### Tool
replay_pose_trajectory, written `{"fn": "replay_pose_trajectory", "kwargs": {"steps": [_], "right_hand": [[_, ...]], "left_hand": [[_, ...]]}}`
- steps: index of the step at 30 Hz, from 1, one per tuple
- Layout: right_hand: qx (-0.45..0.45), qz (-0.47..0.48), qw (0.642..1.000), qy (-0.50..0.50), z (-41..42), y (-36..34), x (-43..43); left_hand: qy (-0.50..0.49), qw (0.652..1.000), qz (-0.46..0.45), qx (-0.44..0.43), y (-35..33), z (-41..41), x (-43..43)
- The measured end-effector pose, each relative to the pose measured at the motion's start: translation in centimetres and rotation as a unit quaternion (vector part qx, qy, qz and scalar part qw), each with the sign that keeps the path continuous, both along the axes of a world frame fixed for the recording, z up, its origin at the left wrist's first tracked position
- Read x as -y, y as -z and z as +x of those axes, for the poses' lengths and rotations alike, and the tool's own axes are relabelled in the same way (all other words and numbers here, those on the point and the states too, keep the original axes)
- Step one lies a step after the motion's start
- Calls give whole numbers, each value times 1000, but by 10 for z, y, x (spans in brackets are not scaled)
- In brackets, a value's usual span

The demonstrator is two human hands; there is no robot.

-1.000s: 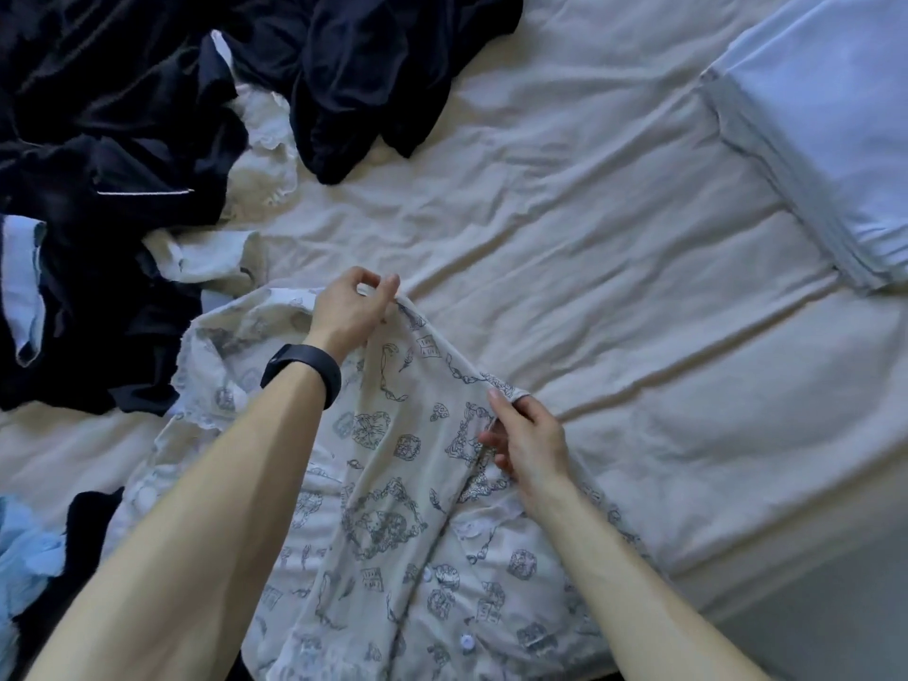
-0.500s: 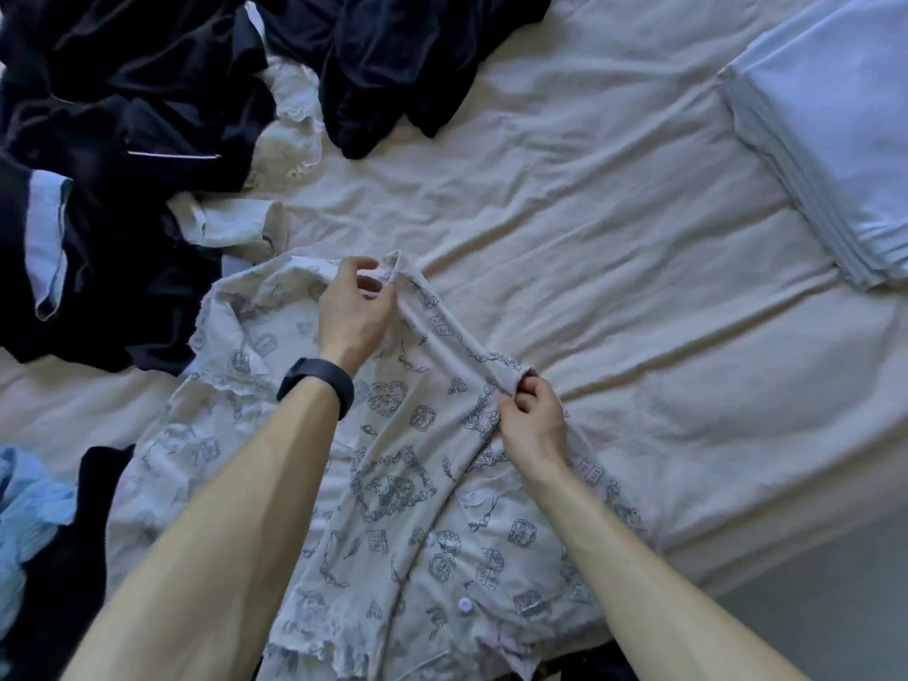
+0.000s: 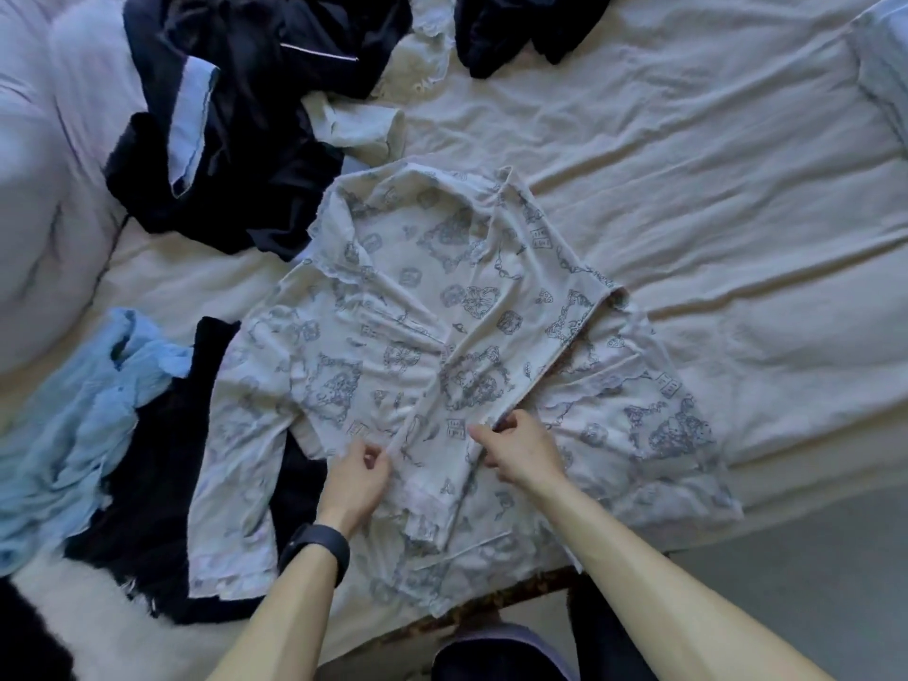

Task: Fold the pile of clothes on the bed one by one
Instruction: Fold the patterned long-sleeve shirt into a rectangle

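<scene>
The shirt (image 3: pixel 442 336) lies spread on the bed (image 3: pixel 712 189) near its front edge, collar away from the person. It is soft cream cloth, creased, printed with blue-grey hearts and framed drawings, with a scalloped trim round the collar. One front panel is turned over the other and forms a raised diagonal ridge down the middle. Its short sleeves fan out to either side, and the one on the left overlaps a black garment (image 3: pixel 162 508).

The left hand (image 3: pixel 356 476), with a dark band (image 3: pixel 317 550) on its wrist, pinches the cloth low on the front with curled fingers. Just beside it, the right hand (image 3: pixel 521 449) grips the edge of the turned panel; its fingertips are tucked into the fold and hard to make out.

The sheet is pale and heavily wrinkled. A heap of dark clothes (image 3: pixel 236 140) with a light blue cuff lies beyond the collar and is cut off at the top edge. A crumpled, gauzy blue garment (image 3: pixel 73 425) lies at the left. A folded pale stack (image 3: pixel 884 66) is cut off at the right edge. Both forearms hide part of the hem, so how it lies at the bed's edge cannot be told.
</scene>
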State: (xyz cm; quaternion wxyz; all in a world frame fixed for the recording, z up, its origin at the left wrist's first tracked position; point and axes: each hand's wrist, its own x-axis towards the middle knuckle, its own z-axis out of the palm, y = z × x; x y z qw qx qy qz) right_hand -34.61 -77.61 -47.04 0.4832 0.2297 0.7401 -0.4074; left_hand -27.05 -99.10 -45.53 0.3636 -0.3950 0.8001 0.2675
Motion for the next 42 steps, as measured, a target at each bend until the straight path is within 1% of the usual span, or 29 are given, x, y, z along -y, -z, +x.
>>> {"fn": "replay_pose_trajectory", "kwargs": {"steps": [2, 6, 8, 12, 13, 16, 20, 22, 25, 27, 29, 30, 32, 34, 36, 38, 39, 40, 41, 42], "right_hand": [[-3, 8, 999, -44, 28, -6, 16], [-12, 55, 989, -135, 87, -3, 41], [-34, 74, 987, -140, 114, -1, 51], [-71, 65, 993, -69, 143, 0, 56], [-73, 59, 994, -51, 148, 4, 55], [-41, 28, 998, 44, 163, 15, 51], [13, -37, 984, 176, 161, -2, 53], [1, -27, 983, 182, 161, -4, 58], [-59, 53, 990, 119, 159, 10, 62], [-68, 63, 992, 90, 160, 21, 61], [-68, 64, 993, 68, 162, 20, 59], [-70, 64, 993, 72, 163, 15, 58], [-68, 56, 990, 111, 167, 4, 57], [-61, 48, 991, 109, 172, -1, 54], [-55, 36, 995, 68, 174, -3, 48], [-53, 42, 998, -9, 169, -8, 42], [-61, 58, 995, -51, 163, -11, 36], [-82, 77, 990, -80, 155, -15, 29], [-115, 93, 984, -96, 144, -20, 22], [-155, 102, 978, -100, 133, -23, 17]], "left_hand": [[9, 1000, 22, 1, 1, 16, 11], [-29, 994, 84, -65, 6, 30, 27], [-35, 988, 119, -94, 8, 37, 31], [-2, 981, 156, -111, 11, 44, 36], [-7, 978, 175, -112, 13, 45, 39], [-49, 964, 238, -113, 13, 51, 48], [-46, 967, 231, -93, 9, 59, 48], [-46, 965, 246, -78, 9, 60, 45], [-55, 961, 266, -52, 11, 56, 42], [-48, 970, 232, -59, 16, 55, 44], [-18, 979, 182, -86, 21, 57, 47], [-11, 981, 163, -103, 20, 58, 47], [-2, 983, 137, -126, 17, 61, 46], [4, 983, 125, -135, 13, 62, 44], [30, 987, 100, -125, 9, 63, 39], [91, 988, 40, -117, 8, 65, 36], [136, 982, -8, -130, 9, 67, 34], [184, 968, -61, -156, 8, 66, 29], [225, 950, -107, -190, 9, 64, 23], [253, 932, -134, -224, 8, 61, 16]]}}
